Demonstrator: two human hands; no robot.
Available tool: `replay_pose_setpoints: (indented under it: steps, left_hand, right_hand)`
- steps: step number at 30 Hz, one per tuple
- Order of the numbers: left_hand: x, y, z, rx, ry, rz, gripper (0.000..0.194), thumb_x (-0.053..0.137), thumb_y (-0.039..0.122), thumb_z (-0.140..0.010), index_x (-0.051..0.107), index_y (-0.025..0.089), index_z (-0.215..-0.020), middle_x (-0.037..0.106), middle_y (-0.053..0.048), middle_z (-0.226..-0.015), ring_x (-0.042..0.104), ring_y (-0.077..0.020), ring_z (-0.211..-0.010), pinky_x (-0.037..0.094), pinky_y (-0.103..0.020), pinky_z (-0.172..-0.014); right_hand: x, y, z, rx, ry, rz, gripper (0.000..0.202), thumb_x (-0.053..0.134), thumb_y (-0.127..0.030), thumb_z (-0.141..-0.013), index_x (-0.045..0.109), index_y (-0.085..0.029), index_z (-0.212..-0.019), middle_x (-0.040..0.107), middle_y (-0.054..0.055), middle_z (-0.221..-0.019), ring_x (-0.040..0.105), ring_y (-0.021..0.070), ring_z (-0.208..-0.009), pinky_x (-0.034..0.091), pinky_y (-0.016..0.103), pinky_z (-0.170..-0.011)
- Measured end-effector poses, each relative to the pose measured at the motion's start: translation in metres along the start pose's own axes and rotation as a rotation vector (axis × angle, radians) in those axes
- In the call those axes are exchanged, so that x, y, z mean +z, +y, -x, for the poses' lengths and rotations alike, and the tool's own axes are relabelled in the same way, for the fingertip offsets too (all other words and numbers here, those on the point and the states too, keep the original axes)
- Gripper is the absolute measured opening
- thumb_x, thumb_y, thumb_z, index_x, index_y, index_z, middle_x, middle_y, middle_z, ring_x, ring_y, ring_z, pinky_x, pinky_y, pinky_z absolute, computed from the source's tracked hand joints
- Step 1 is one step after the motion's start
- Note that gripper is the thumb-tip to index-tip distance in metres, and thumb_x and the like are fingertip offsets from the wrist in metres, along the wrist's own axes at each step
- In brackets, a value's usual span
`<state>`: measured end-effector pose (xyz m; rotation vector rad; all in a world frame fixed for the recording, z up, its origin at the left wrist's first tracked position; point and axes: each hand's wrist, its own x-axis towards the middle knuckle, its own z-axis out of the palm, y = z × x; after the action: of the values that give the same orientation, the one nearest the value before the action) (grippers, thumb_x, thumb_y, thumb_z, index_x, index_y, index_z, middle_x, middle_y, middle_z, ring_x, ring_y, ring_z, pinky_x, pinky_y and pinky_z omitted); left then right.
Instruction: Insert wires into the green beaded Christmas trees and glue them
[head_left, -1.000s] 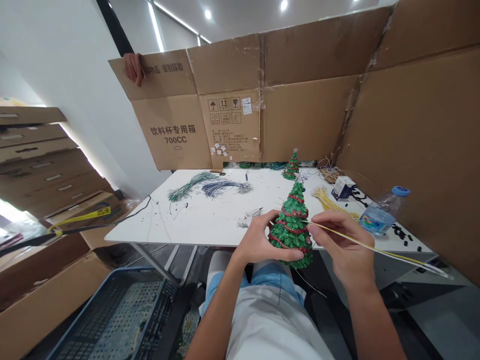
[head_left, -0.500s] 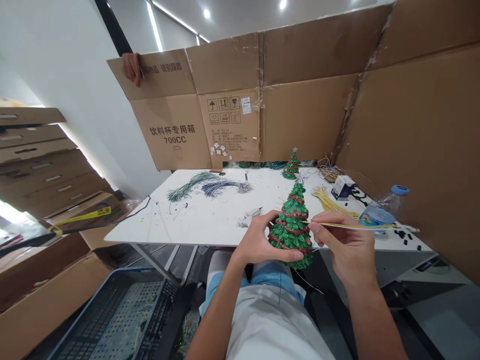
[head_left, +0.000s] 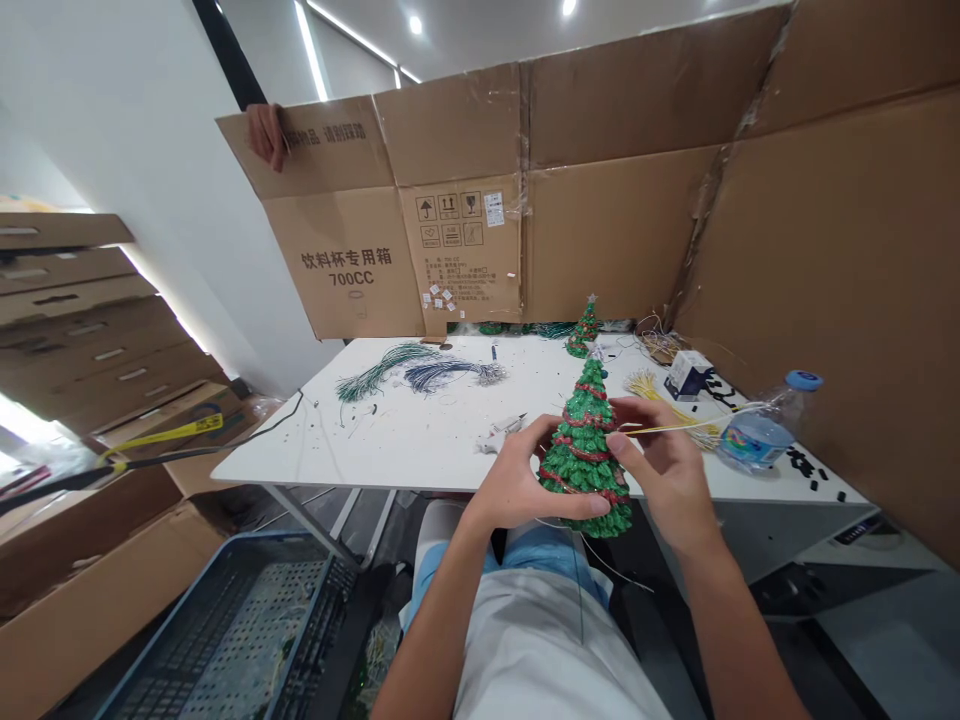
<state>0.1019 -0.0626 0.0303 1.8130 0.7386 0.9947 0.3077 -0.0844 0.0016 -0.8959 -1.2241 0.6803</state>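
Observation:
My left hand [head_left: 510, 482] is wrapped around the lower half of a small green Christmas tree ornament [head_left: 583, 455] with red garlands and a star on top. The tree is held upright above my lap, in front of the table edge. My right hand [head_left: 670, 478] is closed at the tree's right side, thumb against the branches. A thin yellow-and-white wire [head_left: 690, 429] runs through its fingers and points out to the right. Where the wire meets the tree is hidden by the thumb. Loose thin wires hang below the base.
On the white table [head_left: 420, 445] lie green wires [head_left: 382, 372], dark blue wires [head_left: 446, 374], a glue gun [head_left: 504, 432] and yellow wires [head_left: 675, 410]. Another tree [head_left: 583, 328], a small box [head_left: 686, 375] and a bottle [head_left: 761, 435] stand farther back. Another person's hand [head_left: 266, 136] grips the cardboard wall [head_left: 457, 130].
My right hand has moved in against the tree, its fingers now partly behind it. The wire's free end has swung upward. My left hand keeps its hold on the tree.

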Motion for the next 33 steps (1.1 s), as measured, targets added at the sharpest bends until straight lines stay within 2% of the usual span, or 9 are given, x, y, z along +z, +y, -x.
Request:
replay_pose_setpoints:
  steps: [3,5,8,11,16,21,27,30,33]
  left_hand:
    - [0.003,0.007,0.006,-0.184,0.0,0.146,0.091,0.104,0.055,-0.066,0.055,0.027,-0.138,0.076,-0.011,-0.131,0.072,-0.0329,-0.12,0.058,-0.039,-0.093]
    - [0.004,0.009,0.009,-0.278,0.008,0.223,0.09,0.098,0.067,-0.071,0.051,0.026,-0.136,0.076,-0.014,-0.128,0.073,-0.0329,-0.118,0.058,-0.041,-0.093]
    - [0.006,0.01,0.011,-0.272,0.015,0.251,0.086,0.081,0.086,-0.079,0.052,0.024,-0.131,0.076,-0.007,-0.103,0.074,-0.0278,-0.101,0.054,-0.039,-0.089]
    - [0.006,0.01,0.009,-0.192,-0.009,0.28,0.082,0.076,0.086,-0.083,0.053,0.024,-0.131,0.07,0.0,-0.087,0.07,-0.0219,-0.086,0.051,-0.036,-0.086]
    - [0.007,0.015,0.006,-0.183,-0.048,0.338,0.07,0.083,0.074,-0.086,0.055,0.024,-0.127,0.071,0.001,-0.084,0.071,-0.0203,-0.083,0.054,-0.036,-0.088]
    - [0.008,0.018,0.008,-0.209,0.014,0.163,0.059,0.08,0.065,-0.093,0.056,0.024,-0.129,0.077,-0.002,-0.092,0.072,-0.0202,-0.084,0.053,-0.036,-0.087]
    - [0.02,0.03,0.011,0.15,0.335,-0.225,0.024,0.082,0.042,-0.096,0.071,0.024,-0.109,0.075,-0.006,-0.111,0.069,-0.023,-0.101,0.055,-0.039,-0.096]
    - [0.027,0.033,0.012,0.295,0.306,-0.438,0.008,0.079,0.033,-0.099,0.078,0.027,-0.102,0.068,-0.01,-0.133,0.062,-0.0305,-0.128,0.052,-0.05,-0.112]
    - [0.036,0.029,0.012,0.35,0.215,-0.612,0.015,0.069,0.028,-0.105,0.079,0.029,-0.116,0.054,-0.012,-0.159,0.048,-0.0364,-0.148,0.046,-0.059,-0.122]
  right_hand:
    - [0.006,0.004,0.0,0.18,-0.089,0.012,0.044,0.076,-0.064,-0.097,0.077,-0.032,-0.127,0.079,0.004,-0.109,0.072,0.0225,-0.094,0.058,0.029,-0.07]
    - [0.011,0.002,0.0,0.317,-0.093,-0.095,0.048,0.076,-0.069,-0.095,0.079,-0.029,-0.122,0.082,0.004,-0.106,0.075,0.025,-0.094,0.061,0.032,-0.073]
    - [0.017,0.001,-0.002,0.559,-0.024,-0.372,0.052,0.079,-0.072,-0.088,0.082,-0.025,-0.11,0.085,0.006,-0.098,0.08,0.0318,-0.098,0.066,0.042,-0.085]
    - [0.014,0.005,-0.006,0.701,0.018,-0.556,0.053,0.078,-0.074,-0.084,0.083,-0.024,-0.098,0.084,0.008,-0.084,0.083,0.036,-0.091,0.069,0.052,-0.086]
    - [-0.002,0.024,-0.01,0.638,-0.016,-0.719,0.046,0.087,-0.066,-0.073,0.084,-0.029,-0.1,0.087,0.006,-0.095,0.084,0.0374,-0.092,0.069,0.06,-0.085]
    - [-0.005,0.034,-0.008,0.678,0.081,-0.784,0.043,0.083,-0.059,-0.078,0.084,-0.03,-0.11,0.088,0.005,-0.106,0.083,0.0346,-0.099,0.07,0.052,-0.074]
    - [0.0,0.042,-0.004,0.634,0.231,-0.743,0.033,0.078,-0.053,-0.081,0.086,-0.029,-0.102,0.087,0.004,-0.1,0.082,0.0332,-0.096,0.069,0.052,-0.081]
    - [0.002,0.045,-0.003,0.546,0.246,-0.73,0.03,0.08,-0.056,-0.082,0.085,-0.03,-0.097,0.087,0.004,-0.098,0.081,0.0338,-0.096,0.069,0.055,-0.083]
    - [0.006,0.042,-0.001,0.475,0.244,-0.715,0.029,0.083,-0.055,-0.084,0.084,-0.03,-0.099,0.087,0.002,-0.099,0.081,0.0304,-0.099,0.068,0.05,-0.092]
